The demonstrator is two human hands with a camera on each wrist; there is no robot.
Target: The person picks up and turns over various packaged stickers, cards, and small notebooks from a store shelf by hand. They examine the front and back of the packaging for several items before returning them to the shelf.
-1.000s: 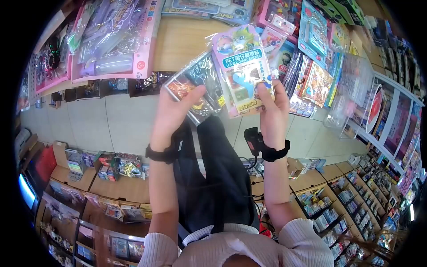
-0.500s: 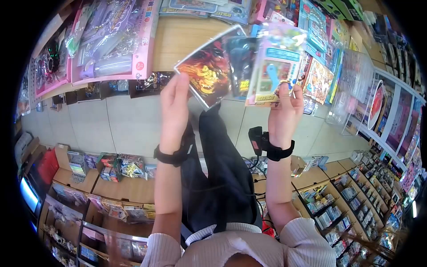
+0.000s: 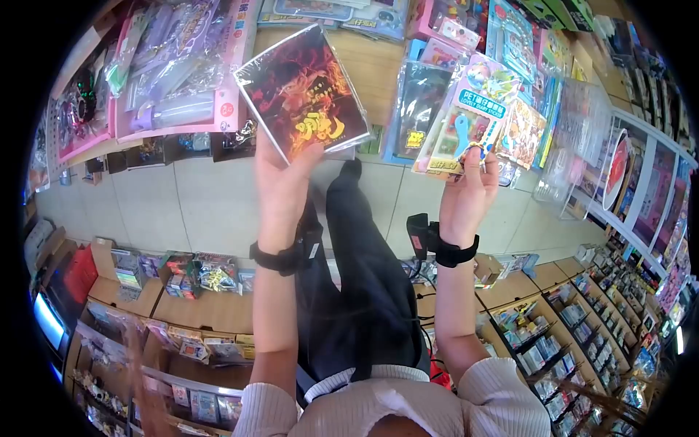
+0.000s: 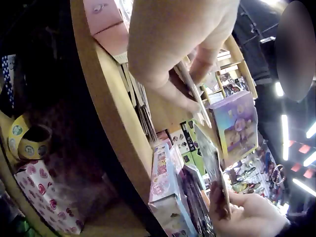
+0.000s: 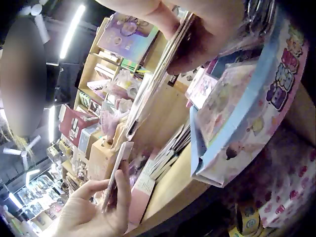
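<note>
My left hand [image 3: 282, 186] grips the lower edge of a square, plastic-wrapped pack [image 3: 302, 95] with a dark, fiery red picture and yellow lettering, thumb on the front. In the right wrist view that pack [image 5: 117, 177] is seen edge-on, thin and flat. To the right, my right hand [image 3: 466, 200] pinches a pastel sticker pack [image 3: 473, 109] marked "Lovely Diary Sticker" at its bottom. Fanned out behind it is a dark plastic packet [image 3: 422, 102] with small yellow lettering. The two hands are apart, and both packs are tilted above the display table [image 3: 280, 69].
A large pink-edged box [image 3: 229, 80] of purple items stands at the left. Several flat packs [image 3: 375, 18] lie along the back, with more packets [image 3: 524, 131] at the right beside clear plastic containers [image 3: 571, 131]. Shelves of small goods [image 3: 575, 342] run behind the person.
The hands have moved apart. The fiery pack has come away left from the others and now faces up fully; the sticker pack and dark packet have moved right with my right hand.
</note>
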